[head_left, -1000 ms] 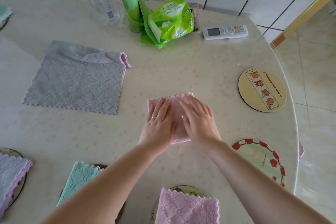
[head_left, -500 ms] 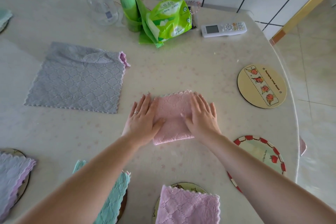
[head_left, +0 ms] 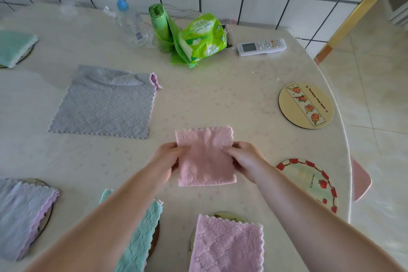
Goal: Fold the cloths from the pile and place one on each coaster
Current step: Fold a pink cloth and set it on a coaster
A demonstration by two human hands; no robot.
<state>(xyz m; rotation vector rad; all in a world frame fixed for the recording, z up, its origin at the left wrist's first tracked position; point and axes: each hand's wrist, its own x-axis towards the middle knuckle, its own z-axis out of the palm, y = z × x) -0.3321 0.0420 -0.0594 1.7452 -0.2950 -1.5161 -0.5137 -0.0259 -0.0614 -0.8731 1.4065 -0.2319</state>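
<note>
Round bench with a pale patterned cover, tiled wall behind. Largest cloth: grey cloth lying flat and unfolded, far left of centre, a pink edge showing at its far right corner, so likely more than one in that pile. Near edge: coasters already covered, lilac cloth at left, teal cloth beside it, pink quilted cloth at centre. Another teal one sits on a coaster at far left. Two coasters bare on the right: yellow coaster farther out, red-rimmed coaster nearer, just beside the right forearm.

Folded pink cloth is at centre, pinched at both side edges. Left hand clamped on its left edge, right hand clamped on its right edge. Near edge looks lifted slightly off the bench; cannot tell for sure.

Step in hand, by my read: carry the folded square to a bare coaster, red-rimmed one being closest. To do it well: keep both pinches through all layers so the fold doesn't open, move it level, centre it over the coaster, lower flat, let go with both hands together. Risk: layers sliding apart if one hand lets go first.

Clutter at back: clear bottle, green bags, remote, well apart from the work.
</note>
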